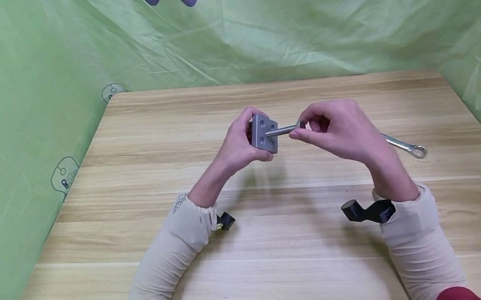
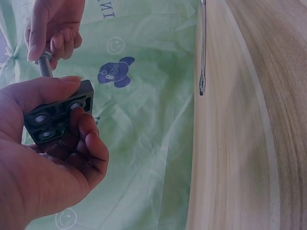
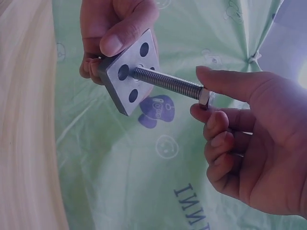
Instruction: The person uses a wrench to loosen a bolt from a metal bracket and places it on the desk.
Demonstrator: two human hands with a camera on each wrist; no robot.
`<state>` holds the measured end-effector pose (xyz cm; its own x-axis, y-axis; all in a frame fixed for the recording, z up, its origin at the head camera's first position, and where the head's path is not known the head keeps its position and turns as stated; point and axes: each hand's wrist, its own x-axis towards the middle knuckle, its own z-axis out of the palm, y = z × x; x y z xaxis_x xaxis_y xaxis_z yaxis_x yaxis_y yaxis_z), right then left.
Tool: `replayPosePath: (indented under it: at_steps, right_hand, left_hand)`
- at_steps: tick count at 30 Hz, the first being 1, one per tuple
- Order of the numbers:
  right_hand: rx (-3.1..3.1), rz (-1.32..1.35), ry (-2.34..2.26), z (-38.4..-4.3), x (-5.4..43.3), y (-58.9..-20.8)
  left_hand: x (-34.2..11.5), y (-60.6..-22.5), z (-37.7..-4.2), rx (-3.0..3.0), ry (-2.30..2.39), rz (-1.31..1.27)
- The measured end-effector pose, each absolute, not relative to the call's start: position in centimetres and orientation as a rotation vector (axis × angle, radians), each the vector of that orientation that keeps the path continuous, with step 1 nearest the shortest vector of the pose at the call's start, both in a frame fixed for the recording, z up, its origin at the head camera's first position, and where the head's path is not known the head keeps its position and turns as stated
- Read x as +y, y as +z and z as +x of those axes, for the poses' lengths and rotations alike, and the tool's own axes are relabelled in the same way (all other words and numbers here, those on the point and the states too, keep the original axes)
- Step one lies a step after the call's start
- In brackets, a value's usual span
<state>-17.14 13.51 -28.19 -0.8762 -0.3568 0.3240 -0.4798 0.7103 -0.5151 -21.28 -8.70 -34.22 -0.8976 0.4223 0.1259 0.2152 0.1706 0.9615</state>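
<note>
My left hand [image 1: 239,142] grips a square grey metal plate [image 1: 260,134] by its edges, raised above the table. Holes sit near the plate's corners, and a threaded bolt [image 3: 168,84] stands out from its middle. Thumb and forefinger of my right hand [image 1: 341,128] pinch the hex head [image 3: 205,97] at the bolt's outer end. In the left wrist view the plate's dark back [image 2: 53,117] shows recessed holes, with my left fingers curled behind it. The bolt's inner end is hidden by the plate and the left hand.
A combination wrench [image 1: 406,145] lies on the wooden table [image 1: 164,130] to the right, partly hidden behind my right forearm. Green printed cloth [image 1: 49,69] hangs around the table's back and sides. Black wrist mounts [image 1: 369,211] stick out from both sleeves.
</note>
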Motion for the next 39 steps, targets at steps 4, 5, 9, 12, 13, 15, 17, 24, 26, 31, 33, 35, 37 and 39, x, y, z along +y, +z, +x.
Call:
replayPosePath:
  at_steps: [4, 5, 9, 12, 13, 15, 17, 24, 26, 31, 33, 35, 37, 39]
  right_hand:
    - [-2.63, 0.761, 0.852, -17.19, 13.52, -28.32]
    - [-2.606, 0.783, 0.842, -17.22, 13.52, -28.37]
    - [-2.549, 0.833, 0.821, -17.28, 13.59, -28.5]
    - [-2.562, 0.826, 0.827, -17.29, 13.55, -28.48]
    - [-2.577, 0.814, 0.841, -17.29, 13.53, -28.45]
    - [-2.623, 0.771, 0.885, -17.3, 13.56, -28.35]
    - [-2.69, 0.687, 0.94, -17.31, 13.61, -28.22]
    - [-2.954, 0.459, 1.112, -17.72, 13.53, -28.39]
    - [-2.989, 0.456, 1.136, -17.84, 13.3, -28.58]
    - [-2.978, 0.458, 1.144, -17.81, 12.76, -28.65]
    - [-2.953, 0.484, 1.116, -17.74, 12.75, -28.63]
    - [-2.922, 0.52, 1.072, -17.64, 12.81, -28.57]
    - [-2.893, 0.554, 1.014, -17.54, 12.92, -28.49]
    - [-2.86, 0.595, 0.958, -17.41, 13.08, -28.39]
  left_hand:
    - [-8.69, -34.23, -21.31, 2.268, 1.817, 0.621]
    - [-8.7, -34.23, -21.32, 2.27, 1.815, 0.618]
    - [-8.74, -34.18, -21.3, 2.268, 1.812, 0.606]
    - [-8.78, -34.12, -21.27, 2.264, 1.815, 0.601]
    - [-8.79, -34.1, -21.26, 2.262, 1.817, 0.6]
    - [-8.79, -34.07, -21.25, 2.259, 1.821, 0.599]
    - [-8.8, -34.05, -21.25, 2.255, 1.825, 0.601]
    - [-8.85, -34.11, -21.26, 2.263, 1.823, 0.604]
    - [-8.86, -34.13, -21.26, 2.267, 1.821, 0.605]
    - [-8.89, -34.11, -21.3, 2.278, 1.814, 0.614]
    - [-8.89, -34.12, -21.32, 2.284, 1.809, 0.615]
    - [-8.9, -34.12, -21.31, 2.288, 1.805, 0.614]
    - [-8.89, -34.12, -21.3, 2.289, 1.804, 0.612]
    - [-8.87, -34.14, -21.29, 2.288, 1.805, 0.61]
